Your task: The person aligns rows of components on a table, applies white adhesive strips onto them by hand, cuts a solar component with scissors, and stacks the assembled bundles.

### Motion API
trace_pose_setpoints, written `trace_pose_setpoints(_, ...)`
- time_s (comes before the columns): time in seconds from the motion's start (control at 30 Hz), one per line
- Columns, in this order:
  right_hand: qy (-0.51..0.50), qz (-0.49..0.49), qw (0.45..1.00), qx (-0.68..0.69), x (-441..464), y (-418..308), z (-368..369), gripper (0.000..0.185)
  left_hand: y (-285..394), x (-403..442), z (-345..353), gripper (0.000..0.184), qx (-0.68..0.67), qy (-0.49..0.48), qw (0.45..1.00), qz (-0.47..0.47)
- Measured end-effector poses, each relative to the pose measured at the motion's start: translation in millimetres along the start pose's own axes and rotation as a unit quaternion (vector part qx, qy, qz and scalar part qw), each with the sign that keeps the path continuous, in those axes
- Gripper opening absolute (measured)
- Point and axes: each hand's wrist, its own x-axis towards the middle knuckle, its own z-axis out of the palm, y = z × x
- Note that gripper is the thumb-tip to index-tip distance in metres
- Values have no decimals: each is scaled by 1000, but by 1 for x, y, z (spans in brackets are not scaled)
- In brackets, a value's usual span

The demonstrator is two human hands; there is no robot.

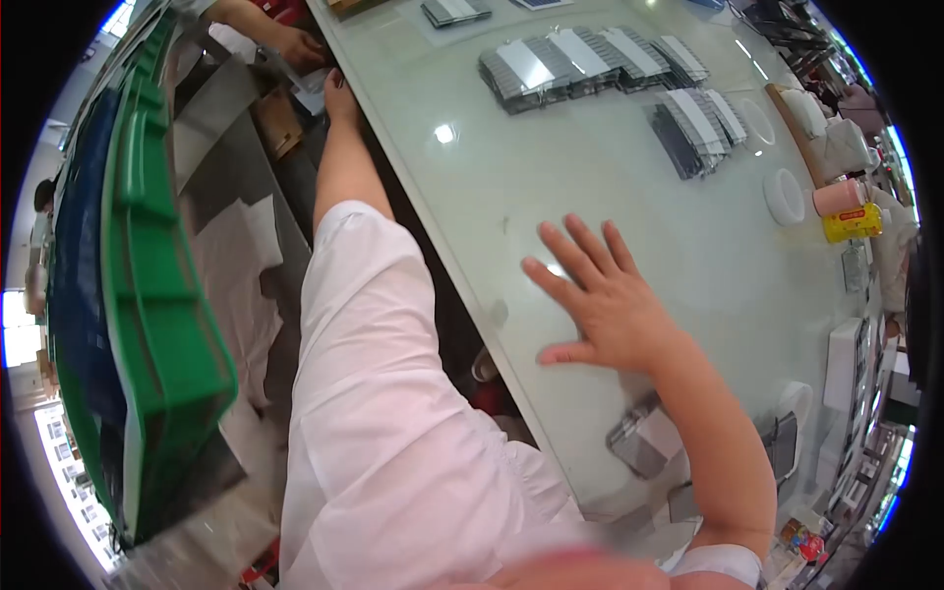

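Note:
My right hand (615,315) is spread palm down on the glossy, pale table top (442,187), with nothing in it. My left hand (339,101) reaches far forward, past the table's left edge. Its fingers are bent against a small whitish, partly clear thing (312,87) whose kind I cannot make out. Just beyond is another person's hand (298,47), close to the same thing. Near my right forearm lies a banded bundle of thin grey pieces (644,436), partly hidden by the arm.
Several banded stacks of thin grey pieces (556,69) stand at the table's far side, with more bundles (698,133) to their right. White tape rolls (784,197), a pink roll (837,198) and a yellow packet (853,223) line the right. A green crate (162,265) rises at left.

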Motion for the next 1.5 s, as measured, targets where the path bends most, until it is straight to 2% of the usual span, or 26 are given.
trace_pose_setpoints(0.07, -6, 6, 1000, 6, 3, 2, 3, 95, 22, 0, 6, 51, -35, -42, 997, -50)
trace_pose_setpoints(0.2, -23, 7, 1000, 15, 1, 2, 1, 93, 30, 12, 27, 50, -31, -49, 998, -25)
trace_pose_setpoints(0.77, -2, 15, 999, 40, 5, 3, 5, 84, 33, -13, 49, 48, 90, 32, 994, 47)
trace_pose_setpoints(1.23, 18, 16, 999, 38, 4, 2, 10, 82, 38, -21, 69, 48, 109, 53, 989, 84)
trace_pose_setpoints(1.5, 26, 3, 999, 35, 4, 3, 10, 87, 46, -1, 86, 49, 126, 119, 981, 89)
